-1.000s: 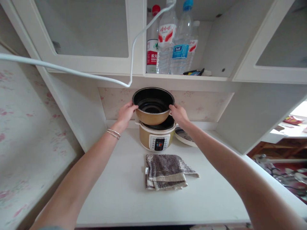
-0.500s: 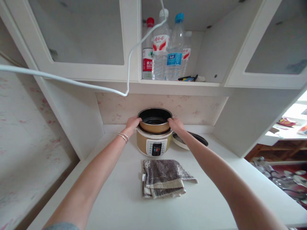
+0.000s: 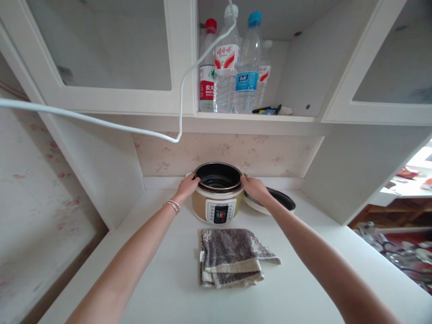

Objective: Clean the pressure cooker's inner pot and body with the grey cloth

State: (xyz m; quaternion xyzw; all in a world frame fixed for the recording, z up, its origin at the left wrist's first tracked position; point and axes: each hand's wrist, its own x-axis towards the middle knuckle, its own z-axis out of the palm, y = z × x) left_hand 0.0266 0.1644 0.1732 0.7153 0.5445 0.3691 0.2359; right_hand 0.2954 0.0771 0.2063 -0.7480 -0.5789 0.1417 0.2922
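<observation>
A black-lined inner pot (image 3: 218, 179) sits almost fully down inside the gold and white electric cooker (image 3: 201, 204), its rim slightly above the cooker's top edge. My left hand (image 3: 187, 186) pinches the pot's rim on the left side. On the opposite side my right hand (image 3: 254, 186) grips the same rim. The cooker's control panel (image 3: 221, 211) faces me. Behind my right wrist, a round lid (image 3: 280, 199) with a dark inside lies on the counter, partly hidden by the arm.
A folded grey-brown towel (image 3: 231, 256) lies on the white counter (image 3: 162, 279) in front of the cooker. Overhead, plastic bottles (image 3: 227, 81) stand on an open cabinet shelf (image 3: 243, 116). A white cable (image 3: 135, 129) hangs across the upper left. Side panels flank the counter.
Both hands have lowered the inner pot into the cooker, so its gold outer wall, visible before, is now mostly hidden. The camera view has shifted slightly.
</observation>
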